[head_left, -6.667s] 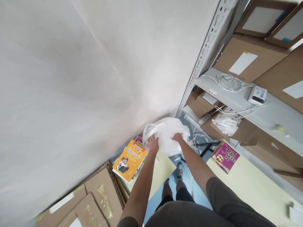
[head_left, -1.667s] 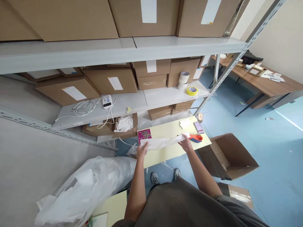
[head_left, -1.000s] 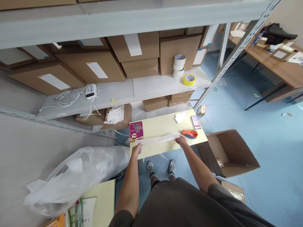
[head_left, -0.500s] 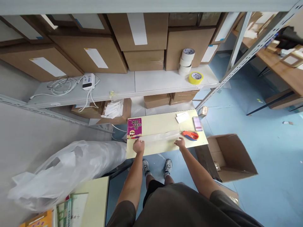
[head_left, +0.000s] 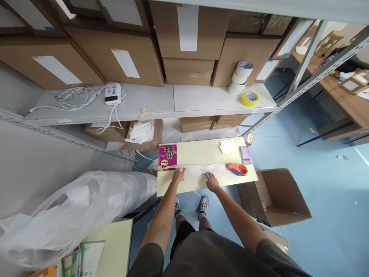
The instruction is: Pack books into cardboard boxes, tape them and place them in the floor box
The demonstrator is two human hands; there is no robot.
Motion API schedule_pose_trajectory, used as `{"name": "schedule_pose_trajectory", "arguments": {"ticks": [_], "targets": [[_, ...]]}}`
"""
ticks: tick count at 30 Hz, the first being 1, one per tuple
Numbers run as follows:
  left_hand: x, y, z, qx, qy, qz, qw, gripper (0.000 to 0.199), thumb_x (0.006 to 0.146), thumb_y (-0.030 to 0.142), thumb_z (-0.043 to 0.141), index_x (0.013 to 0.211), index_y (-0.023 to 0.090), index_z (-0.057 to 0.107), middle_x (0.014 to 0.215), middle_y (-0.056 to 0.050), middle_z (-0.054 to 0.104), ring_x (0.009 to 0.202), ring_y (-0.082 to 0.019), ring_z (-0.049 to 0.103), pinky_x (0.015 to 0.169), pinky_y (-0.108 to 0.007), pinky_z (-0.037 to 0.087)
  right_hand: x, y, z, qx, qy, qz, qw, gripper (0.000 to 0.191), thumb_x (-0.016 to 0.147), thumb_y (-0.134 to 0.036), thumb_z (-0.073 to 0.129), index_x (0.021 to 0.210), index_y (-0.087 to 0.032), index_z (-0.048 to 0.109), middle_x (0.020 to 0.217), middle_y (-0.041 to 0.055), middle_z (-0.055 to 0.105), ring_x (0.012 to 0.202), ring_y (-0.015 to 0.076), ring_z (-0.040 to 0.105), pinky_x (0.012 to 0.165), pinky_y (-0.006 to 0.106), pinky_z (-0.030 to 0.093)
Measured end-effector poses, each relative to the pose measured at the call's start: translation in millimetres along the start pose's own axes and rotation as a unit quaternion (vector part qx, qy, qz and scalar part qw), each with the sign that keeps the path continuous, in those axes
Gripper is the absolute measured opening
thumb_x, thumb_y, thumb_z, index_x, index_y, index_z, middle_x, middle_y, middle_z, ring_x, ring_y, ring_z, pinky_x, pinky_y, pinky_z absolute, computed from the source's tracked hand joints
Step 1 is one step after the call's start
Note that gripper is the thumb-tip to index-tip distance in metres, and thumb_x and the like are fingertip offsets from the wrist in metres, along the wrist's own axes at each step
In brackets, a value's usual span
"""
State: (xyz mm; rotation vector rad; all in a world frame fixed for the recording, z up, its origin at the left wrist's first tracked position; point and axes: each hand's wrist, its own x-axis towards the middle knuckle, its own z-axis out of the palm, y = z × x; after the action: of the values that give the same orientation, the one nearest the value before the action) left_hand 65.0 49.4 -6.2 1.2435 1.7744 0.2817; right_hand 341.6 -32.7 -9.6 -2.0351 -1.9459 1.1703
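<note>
A translucent white strip [head_left: 198, 172] lies along the pale yellow table [head_left: 201, 149]. My left hand [head_left: 178, 175] rests at its left part, thumb and forefinger apart, just below the purple book [head_left: 167, 156]. Over the strip's near edge lies my right hand [head_left: 211, 181], its fingers spread and nothing gripped in them. An orange and blue tool [head_left: 237, 169] sits at the strip's right end. Behind it are a purple-and-white item [head_left: 245, 155] and some white paper slips [head_left: 227, 146].
Boxes, tape rolls [head_left: 250, 99] and a white cable [head_left: 77, 98] occupy the shelf [head_left: 155, 104] above the table. An open carton [head_left: 285, 196] stands right on the floor; a plastic-wrapped bundle [head_left: 83, 207] lies left.
My right hand has moved left along the strip, and its fingers have opened out. The left hand's fingers have loosened from a closed grip. The camera view has shifted slightly.
</note>
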Motion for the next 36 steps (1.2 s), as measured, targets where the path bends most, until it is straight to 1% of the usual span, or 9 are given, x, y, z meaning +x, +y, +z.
{"name": "schedule_pose_trajectory", "arguments": {"ticks": [2, 5, 8, 12, 18, 21, 26, 30, 36], "targets": [[7.7, 7.7, -1.9, -0.01, -0.012, 0.042, 0.999, 0.041, 0.1, 0.048, 0.058, 0.129, 0.021, 0.069, 0.078, -0.001, 0.074, 0.066, -0.02, 0.074, 0.082, -0.031, 0.054, -0.8, 1.2, 0.5, 0.023, 0.005, -0.002, 1.0, 0.07, 0.082, -0.005, 0.056, 0.149, -0.025, 0.063, 0.161, 0.0105, 0.053, 0.151, 0.0298, 0.041, 0.124, 0.044, 0.038], [17.5, 13.7, -3.1, 0.041, 0.006, 0.141, 0.989, 0.04, 0.096, 0.034, 0.066, 0.134, 0.023, 0.069, 0.121, -0.01, 0.076, 0.112, -0.026, 0.073, 0.105, -0.036, 0.052, 1.6, 2.9, -3.9, 0.052, 0.013, 0.005, 0.999, 0.063, 0.084, -0.007, 0.056, 0.144, -0.023, 0.068, 0.15, 0.0129, 0.063, 0.143, 0.0311, 0.049, 0.123, 0.044, 0.039], [23.2, 10.6, -0.2, 0.168, -0.032, 0.19, 0.967, 0.066, 0.08, 0.026, 0.084, 0.143, 0.024, 0.066, 0.166, -0.014, 0.048, 0.154, -0.037, 0.041, 0.126, -0.048, 0.036, 10.8, 4.5, -8.6, 0.083, 0.052, 0.053, 0.994, 0.059, 0.086, -0.016, 0.064, 0.143, -0.026, 0.068, 0.145, 0.0142, 0.066, 0.143, 0.034, 0.05, 0.122, 0.047, 0.038], [26.1, 5.2, 7.9, 0.234, -0.078, 0.172, 0.954, 0.096, 0.074, 0.025, 0.089, 0.161, 0.028, 0.048, 0.18, -0.014, 0.019, 0.165, -0.043, 0.017, 0.13, -0.058, 0.026, 29.6, 5.9, -8.2, 0.157, 0.146, 0.09, 0.973, 0.067, 0.075, -0.027, 0.085, 0.139, -0.033, 0.067, 0.161, 0.0123, 0.051, 0.16, 0.0372, 0.026, 0.125, 0.053, 0.031], [21.0, 8.3, 1.0, 0.218, -0.066, 0.199, 0.953, 0.082, 0.081, 0.018, 0.078, 0.159, 0.023, 0.052, 0.177, -0.013, 0.028, 0.163, -0.039, 0.024, 0.132, -0.054, 0.026, 47.0, -4.8, -6.2, 0.171, 0.126, 0.114, 0.97, 0.076, 0.063, -0.026, 0.093, 0.134, -0.03, 0.067, 0.172, 0.0142, 0.037, 0.165, 0.0391, 0.012, 0.124, 0.06, 0.029], [10.2, -1.5, -19.9, 0.169, 0.006, 0.229, 0.959, 0.061, 0.092, 0.022, 0.065, 0.153, 0.023, 0.059, 0.17, -0.011, 0.043, 0.159, -0.033, 0.033, 0.133, -0.047, 0.024, 52.1, -26.4, -10.4, 0.173, 0.144, 0.095, 0.97, 0.072, 0.068, -0.024, 0.088, 0.136, -0.03, 0.067, 0.172, 0.0134, 0.038, 0.165, 0.0382, 0.011, 0.127, 0.062, 0.023], [2.7, -41.6, -69.1, 0.092, 0.176, 0.076, 0.977, 0.06, 0.097, 0.024, 0.055, 0.157, 0.019, 0.052, 0.167, -0.016, 0.047, 0.157, -0.035, 0.036, 0.129, -0.048, 0.029, 71.1, -103.0, -2.0, 0.133, 0.091, -0.049, 0.986, 0.063, 0.087, -0.025, 0.07, 0.149, -0.027, 0.062, 0.17, 0.0103, 0.044, 0.163, 0.033, 0.024, 0.132, 0.054, 0.022], [17.7, -77.8, -102.3, -0.029, 0.1, -0.065, 0.992, 0.054, 0.095, 0.022, 0.057, 0.148, 0.011, 0.057, 0.147, -0.024, 0.064, 0.14, -0.037, 0.056, 0.114, -0.046, 0.044, 93.6, -179.0, 27.6, -0.008, -0.036, -0.124, 0.992, 0.065, 0.097, -0.027, 0.057, 0.161, -0.022, 0.049, 0.176, 0.0096, 0.034, 0.166, 0.0326, 0.019, 0.13, 0.053, 0.029], [40.7, -118.6, -126.9, -0.139, 0.07, -0.068, 0.986, 0.014, 0.084, 0.02, 0.07, 0.096, 0.019, 0.075, 0.098, -0.011, 0.081, 0.106, -0.03, 0.073, 0.094, -0.036, 0.052, 119.2, -251.3, 79.3, -0.186, -0.158, -0.075, 0.967, 0.071, 0.103, -0.028, 0.049, 0.171, -0.024, 0.029, 0.178, 0.0097, 0.027, 0.168, 0.0312, 0.006, 0.13, 0.06, 0.019]]}}
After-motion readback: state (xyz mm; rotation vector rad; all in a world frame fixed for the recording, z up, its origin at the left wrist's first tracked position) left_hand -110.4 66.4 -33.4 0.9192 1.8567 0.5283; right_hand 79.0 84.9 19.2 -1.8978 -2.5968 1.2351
